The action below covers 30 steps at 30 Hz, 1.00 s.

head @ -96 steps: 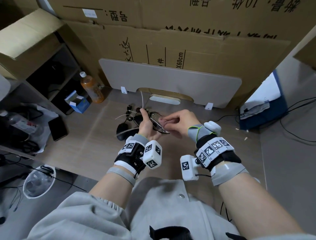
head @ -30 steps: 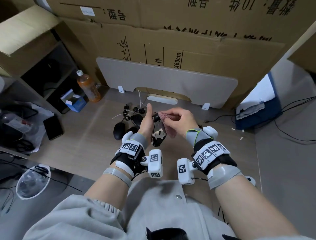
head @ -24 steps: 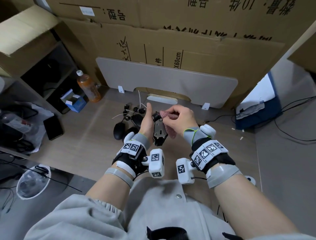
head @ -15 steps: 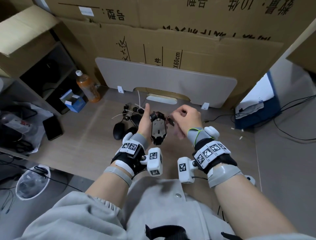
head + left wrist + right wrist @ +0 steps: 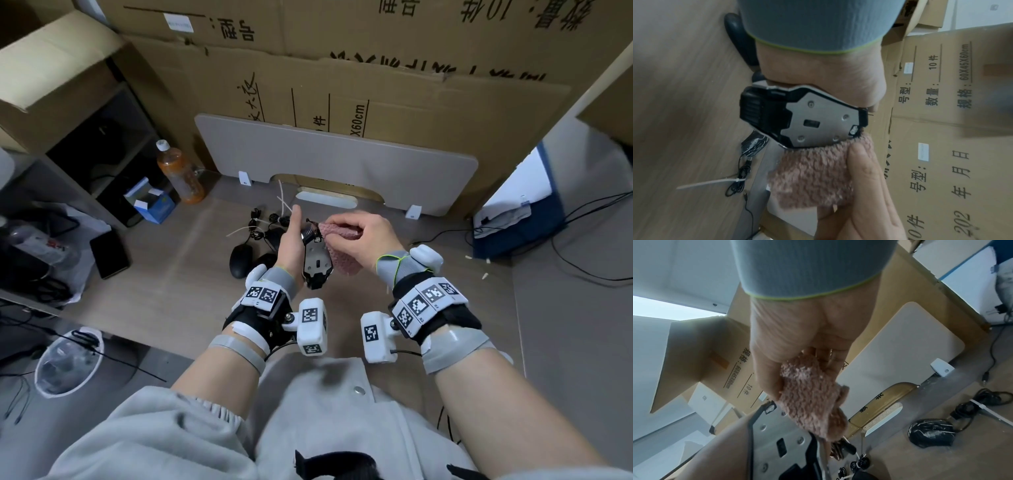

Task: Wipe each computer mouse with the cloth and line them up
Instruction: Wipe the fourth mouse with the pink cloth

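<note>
I'm holding the angular black gaming mouse with the silver metal base plate (image 5: 317, 255) in my left hand (image 5: 289, 246), lifted above the wood-grain bench (image 5: 171, 274). It's sitting on edge against the left palm, base plate turned toward my right side, nose end pointing away from me. Left grip is clamping the mouse between palm and thumb side; the far fingers are hidden behind the body.

My right hand (image 5: 363, 240) is pinching the fuzzy pink knit cloth (image 5: 339, 246), bunched in curled fingers and thumb. The cloth is touching the right edge of the mouse near its front.

Head view is giving me the layout: both hands meeting mid-bench, two plain black mice (image 5: 241, 261) lying on the bench just left of my left wrist, bundled black cables (image 5: 263, 222) beyond them near the grey back panel (image 5: 342, 164).

Left wrist view is showing what the head view is not: the base plate (image 5: 818, 121) close up with its screws and sensor slot, and the cloth (image 5: 812, 175) pressing along the lower edge, a right fingertip (image 5: 863, 164) on top of it.

Right wrist view is showing the cloth (image 5: 813, 394) hanging out of the right palm over the mouse (image 5: 781, 443), plus another black mouse, mottled (image 5: 931, 433), resting on the bench off to the side.

Both forearms are angling inward, wrists raised.
</note>
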Each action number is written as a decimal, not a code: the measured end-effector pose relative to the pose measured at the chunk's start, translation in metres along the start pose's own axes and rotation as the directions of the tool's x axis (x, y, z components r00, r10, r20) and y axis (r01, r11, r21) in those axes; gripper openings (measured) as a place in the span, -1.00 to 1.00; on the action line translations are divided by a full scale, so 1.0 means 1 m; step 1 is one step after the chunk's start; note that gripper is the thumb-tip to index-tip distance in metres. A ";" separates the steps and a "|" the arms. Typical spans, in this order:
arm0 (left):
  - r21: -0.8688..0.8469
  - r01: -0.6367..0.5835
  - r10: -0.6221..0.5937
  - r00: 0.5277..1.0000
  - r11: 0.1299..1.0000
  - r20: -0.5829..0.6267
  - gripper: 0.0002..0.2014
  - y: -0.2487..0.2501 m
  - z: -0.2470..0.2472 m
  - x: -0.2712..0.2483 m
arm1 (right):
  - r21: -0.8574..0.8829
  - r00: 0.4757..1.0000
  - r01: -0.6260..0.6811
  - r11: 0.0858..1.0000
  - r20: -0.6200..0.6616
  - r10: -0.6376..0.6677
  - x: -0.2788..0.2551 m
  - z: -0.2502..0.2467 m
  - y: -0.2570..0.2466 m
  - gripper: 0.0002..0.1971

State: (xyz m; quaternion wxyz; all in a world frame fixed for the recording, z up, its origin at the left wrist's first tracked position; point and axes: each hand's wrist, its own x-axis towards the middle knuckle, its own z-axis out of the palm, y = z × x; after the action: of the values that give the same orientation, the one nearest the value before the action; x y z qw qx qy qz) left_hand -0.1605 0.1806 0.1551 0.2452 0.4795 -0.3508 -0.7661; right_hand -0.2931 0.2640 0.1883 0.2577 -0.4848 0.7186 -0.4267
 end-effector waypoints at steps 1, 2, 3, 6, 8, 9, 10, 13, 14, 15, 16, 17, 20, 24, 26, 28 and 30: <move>0.009 -0.005 0.005 1.000 1.000 -0.013 -0.05 -0.001 -0.001 0.002 | -0.023 1.000 0.006 1.000 0.015 -0.006 0.001 0.001 0.000 -0.71; 0.029 -0.024 0.025 0.999 0.999 -0.037 -0.09 -0.001 -0.001 0.001 | -0.035 1.000 0.006 0.999 0.024 -0.005 0.002 0.003 0.001 -0.69; 0.046 -0.058 0.060 0.996 0.997 -0.064 -0.20 0.002 0.001 -0.003 | -0.043 1.000 0.007 0.999 0.023 -0.006 0.003 0.006 0.001 -0.68; 0.103 -0.134 0.143 0.986 0.986 -0.084 -0.40 0.005 0.000 -0.007 | -0.097 0.999 0.026 0.995 0.022 -0.024 0.006 0.009 -0.002 -0.74; 0.100 -0.131 0.140 0.986 0.986 -0.089 -0.33 0.003 -0.002 -0.008 | -0.132 0.997 0.048 0.990 0.065 -0.040 0.007 0.006 -0.004 -0.79; 0.095 -0.127 0.135 0.987 0.987 -0.087 -0.29 0.003 -0.003 -0.010 | -0.124 0.995 0.050 0.991 0.090 -0.039 0.007 0.004 -0.004 -0.81; 0.097 -0.122 0.131 0.988 0.988 -0.085 -0.27 0.003 -0.003 -0.009 | -0.103 0.993 0.040 0.994 0.112 -0.028 0.007 0.002 -0.003 -0.83; 0.086 -0.147 0.153 0.985 0.985 -0.076 -0.31 0.007 -0.002 -0.009 | 0.010 0.992 -0.016 1.000 0.127 0.015 0.006 0.000 -0.001 -0.88; 0.074 -0.154 0.160 0.985 0.985 -0.070 -0.35 0.007 -0.001 -0.006 | 0.056 0.996 -0.037 0.998 0.087 0.032 0.006 0.001 0.000 -0.87; 0.065 -0.153 0.157 0.986 0.986 -0.062 -0.39 0.007 -0.001 -0.004 | 0.099 0.998 -0.052 0.994 0.026 0.050 0.007 0.001 0.001 -0.89; 0.058 -0.141 0.144 0.989 0.988 -0.046 -0.42 0.005 -0.002 -0.003 | 0.134 0.997 -0.062 0.989 -0.044 0.069 0.009 0.001 0.002 -0.94; 0.041 -0.127 0.128 0.992 0.991 -0.016 -0.44 0.004 -0.002 -0.003 | 0.150 0.991 -0.065 0.987 -0.107 0.081 0.010 -0.001 0.002 -0.96; -0.032 -0.098 0.100 0.994 0.995 0.044 -0.50 0.001 -0.001 -0.005 | 0.165 0.983 -0.044 0.985 -0.170 0.072 0.010 -0.005 0.004 -0.92; -0.046 -0.096 0.099 0.994 0.994 0.055 -0.50 0.003 0.002 -0.004 | 0.169 0.992 0.017 0.985 -0.129 0.005 0.004 -0.003 -0.001 -0.96; -0.013 -0.108 0.108 0.994 0.994 0.033 -0.54 0.005 0.003 -0.004 | 0.163 0.996 0.049 0.985 -0.080 -0.036 0.000 -0.001 -0.003 -0.96; 0.035 -0.120 0.120 0.993 0.992 -0.009 -0.57 0.005 0.003 -0.002 | 0.156 0.998 0.058 0.986 -0.046 -0.052 -0.002 -0.001 -0.004 -0.96; 0.076 -0.142 0.145 0.989 0.987 -0.034 -0.56 0.004 0.001 0.001 | 0.135 0.998 0.056 0.989 -0.026 -0.053 -0.002 -0.003 -0.004 -0.94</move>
State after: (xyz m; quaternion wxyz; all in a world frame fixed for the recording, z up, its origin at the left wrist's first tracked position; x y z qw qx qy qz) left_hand -0.1616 0.1780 0.1581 0.2889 0.4766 -0.4074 -0.7234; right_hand -0.2923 0.2665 0.1933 0.2701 -0.4808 0.6774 -0.4869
